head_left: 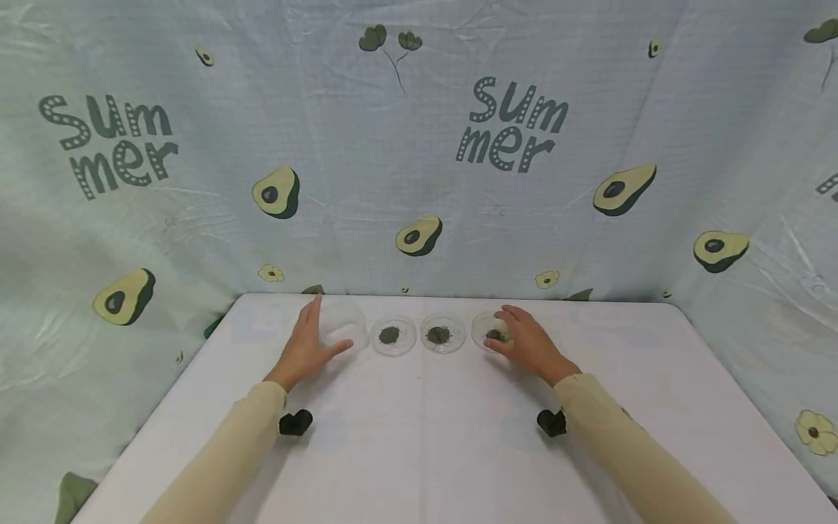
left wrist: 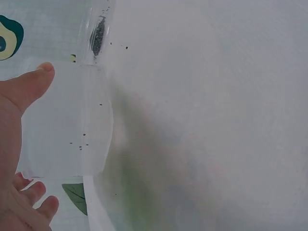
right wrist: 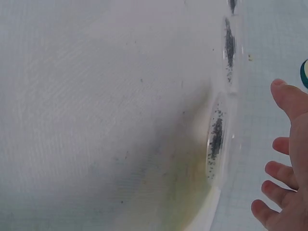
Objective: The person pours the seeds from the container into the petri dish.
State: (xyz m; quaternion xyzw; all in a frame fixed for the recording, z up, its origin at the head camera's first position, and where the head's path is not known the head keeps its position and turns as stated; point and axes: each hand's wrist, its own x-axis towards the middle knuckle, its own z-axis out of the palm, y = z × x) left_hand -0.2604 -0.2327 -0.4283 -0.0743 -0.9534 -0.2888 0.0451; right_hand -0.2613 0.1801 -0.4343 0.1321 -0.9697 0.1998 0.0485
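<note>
My left hand [head_left: 308,349] is spread, thumb apart from the fingers, at the near left side of a clear, see-through container [head_left: 345,320]. In the left wrist view a few dark specks show on or through that container [left wrist: 67,120]; whether the fingers touch it I cannot tell. Spread likewise, my right hand [head_left: 527,346] reaches over the rightmost clear shallow dish [head_left: 480,325], partly covering it. Dark crumbly material [right wrist: 217,137] lies in that dish. Two similar dishes, a left one [head_left: 389,351] and a middle one [head_left: 444,348], hold small dark heaps between the hands.
The white table [head_left: 419,437] ends just behind the row of dishes, against a hanging sheet [head_left: 353,175] printed with avocados and lettering. A black heart-shaped item [head_left: 296,423] shows at the left wrist, another [head_left: 551,423] at the right. Loose dark specks dot the tabletop.
</note>
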